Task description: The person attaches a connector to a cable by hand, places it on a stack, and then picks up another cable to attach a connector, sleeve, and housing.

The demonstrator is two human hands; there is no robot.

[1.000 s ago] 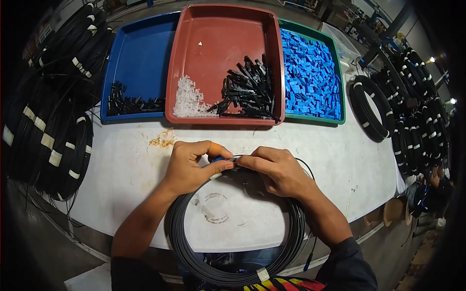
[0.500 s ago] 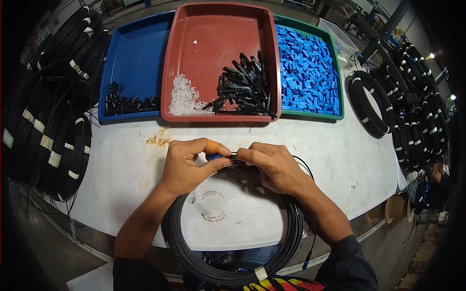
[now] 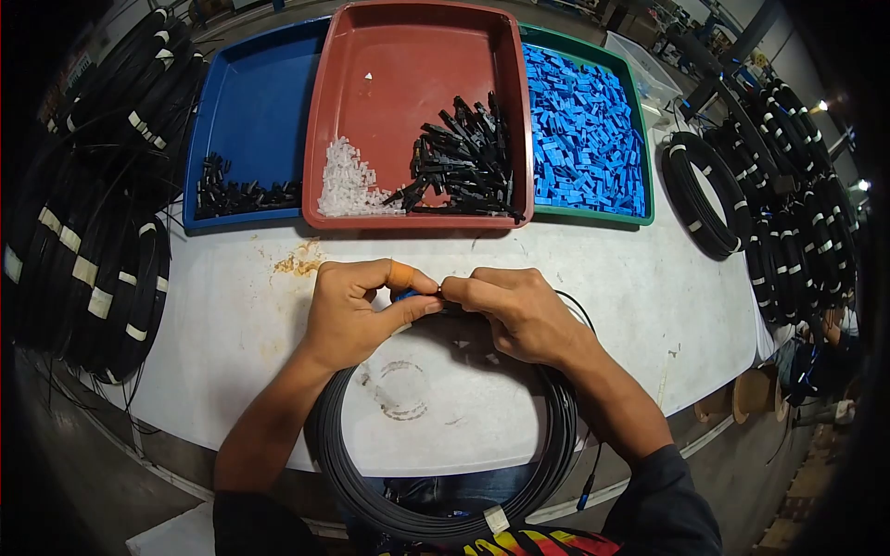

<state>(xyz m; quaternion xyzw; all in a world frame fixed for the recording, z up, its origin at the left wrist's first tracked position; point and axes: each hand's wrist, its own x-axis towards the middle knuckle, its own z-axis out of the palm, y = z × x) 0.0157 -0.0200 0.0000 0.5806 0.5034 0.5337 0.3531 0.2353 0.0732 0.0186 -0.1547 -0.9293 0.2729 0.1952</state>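
My left hand [image 3: 357, 310], with an orange wrap round its index finger, pinches a blue cable connector [image 3: 405, 296] between thumb and index finger. Fingertip to fingertip with it, my right hand [image 3: 519, 310] is closed on the black cable at the connector's end; the fingers hide most of that spot. Beneath both hands lies a coil of black cable [image 3: 331, 445], partly on the table and partly over the lap, with a white tape band [image 3: 497, 520] at its near side. A loose cable end with a blue tip [image 3: 585, 494] hangs down at the right.
At the back stand a blue tray [image 3: 255, 102] with black pieces, a red tray [image 3: 408, 56] with small clear pieces and black connector parts, and a green tray [image 3: 648, 157] full of blue clips. Black cable coils [image 3: 83, 269] pile up left; another coil [image 3: 681, 185] lies right.
My right fingertips have moved slightly left, up against my left fingertips, covering the black piece that showed between them. The view has shifted slightly.
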